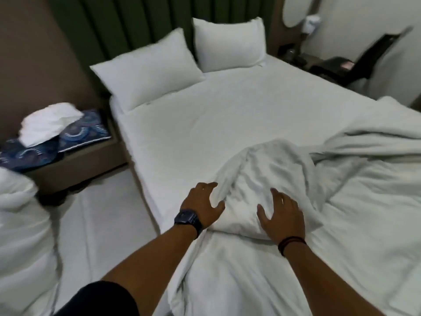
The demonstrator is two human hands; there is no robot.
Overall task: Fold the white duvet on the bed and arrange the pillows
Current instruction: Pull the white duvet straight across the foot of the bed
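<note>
The white duvet [341,201] lies rumpled across the near and right part of the bed [205,124]. One bunched fold of it rises just in front of me. My left hand [202,204], with a dark watch on the wrist, rests against the left side of that fold, fingers spread. My right hand [281,215] lies flat on the fold's right side, fingers apart, gripping nothing. Two white pillows lean at the head of the bed: the left pillow [148,69] and the right pillow [230,42], side by side against the green headboard.
A low bench [75,160] at the left holds blue patterned cushions [86,131] and a white towel [50,122]. More white bedding [20,224] lies at the far left. A dark chair [355,62] stands at the back right. Pale floor runs along the bed's left side.
</note>
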